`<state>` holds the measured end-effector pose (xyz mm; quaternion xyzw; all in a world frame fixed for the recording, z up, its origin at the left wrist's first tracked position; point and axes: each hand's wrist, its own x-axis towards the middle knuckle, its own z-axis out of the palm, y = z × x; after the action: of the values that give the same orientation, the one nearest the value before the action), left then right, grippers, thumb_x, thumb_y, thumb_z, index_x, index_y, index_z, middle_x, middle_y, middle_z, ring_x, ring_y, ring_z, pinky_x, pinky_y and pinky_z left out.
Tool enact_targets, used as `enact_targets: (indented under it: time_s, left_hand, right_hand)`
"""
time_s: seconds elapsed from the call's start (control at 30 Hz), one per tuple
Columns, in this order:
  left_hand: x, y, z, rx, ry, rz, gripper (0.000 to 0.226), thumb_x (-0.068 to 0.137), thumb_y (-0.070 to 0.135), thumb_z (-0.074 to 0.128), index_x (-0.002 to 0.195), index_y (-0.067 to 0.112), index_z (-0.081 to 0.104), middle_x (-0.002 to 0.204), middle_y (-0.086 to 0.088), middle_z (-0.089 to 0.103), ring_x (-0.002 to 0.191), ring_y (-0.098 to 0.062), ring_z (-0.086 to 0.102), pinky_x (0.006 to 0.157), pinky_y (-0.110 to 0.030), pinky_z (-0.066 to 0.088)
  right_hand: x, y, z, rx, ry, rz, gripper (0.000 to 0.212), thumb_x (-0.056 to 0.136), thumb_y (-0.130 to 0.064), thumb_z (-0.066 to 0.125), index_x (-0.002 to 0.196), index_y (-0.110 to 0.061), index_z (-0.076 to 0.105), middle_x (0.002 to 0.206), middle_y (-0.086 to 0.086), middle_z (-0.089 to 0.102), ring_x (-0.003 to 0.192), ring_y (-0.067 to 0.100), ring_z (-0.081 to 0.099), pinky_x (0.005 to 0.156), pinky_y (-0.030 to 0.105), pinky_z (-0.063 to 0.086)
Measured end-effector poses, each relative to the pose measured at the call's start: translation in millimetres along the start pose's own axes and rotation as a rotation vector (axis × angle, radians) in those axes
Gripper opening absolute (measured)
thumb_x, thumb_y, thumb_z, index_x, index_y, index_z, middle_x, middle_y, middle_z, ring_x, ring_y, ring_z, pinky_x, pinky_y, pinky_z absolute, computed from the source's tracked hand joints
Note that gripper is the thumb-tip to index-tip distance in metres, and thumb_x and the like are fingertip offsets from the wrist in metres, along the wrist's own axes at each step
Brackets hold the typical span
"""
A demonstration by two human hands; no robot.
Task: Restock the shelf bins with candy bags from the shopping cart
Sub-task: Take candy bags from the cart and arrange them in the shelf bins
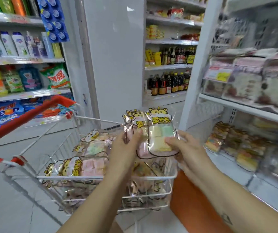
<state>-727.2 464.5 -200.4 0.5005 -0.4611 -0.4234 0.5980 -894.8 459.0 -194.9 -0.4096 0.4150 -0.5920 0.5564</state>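
Two overlapping clear candy bags are held upright above the shopping cart. The left hand grips the pink-filled bag. The right hand pinches the yellow-and-green bag, thumb on its front. Further bags lie in the cart basket. The red handle is at left. Blurred shelf bins stand at right.
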Motion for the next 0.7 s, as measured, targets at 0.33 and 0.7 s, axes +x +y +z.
enact_targets:
  time_s: [0.33,0.7]
  left_hand:
    - [-70,-19,142,0.023,-0.4,-0.115,0.058,0.078,0.072,0.058,0.117,0.031,0.07,0.111,0.004,0.075,0.104,-0.021,0.071,0.097,-0.053,0.053]
    - [-138,-4,237,0.275,-1.005,-0.054,0.059,0.078,0.052,0.078,0.123,0.047,0.04,0.118,0.027,0.056,0.101,0.007,0.061,0.081,-0.023,0.056]
  right_hand:
    - [-94,-27,-142,0.032,0.179,0.09,0.044,0.094,-0.007,0.062,0.136,-0.017,0.054,0.114,0.014,0.073,0.092,0.025,0.072,0.07,0.036,0.058]
    - [-178,-49,-234,-0.165,0.402,0.032,0.103,0.053,-0.056,0.089,0.141,-0.039,0.04,0.14,-0.005,0.058,0.122,0.018,0.061,0.11,0.048,0.043]
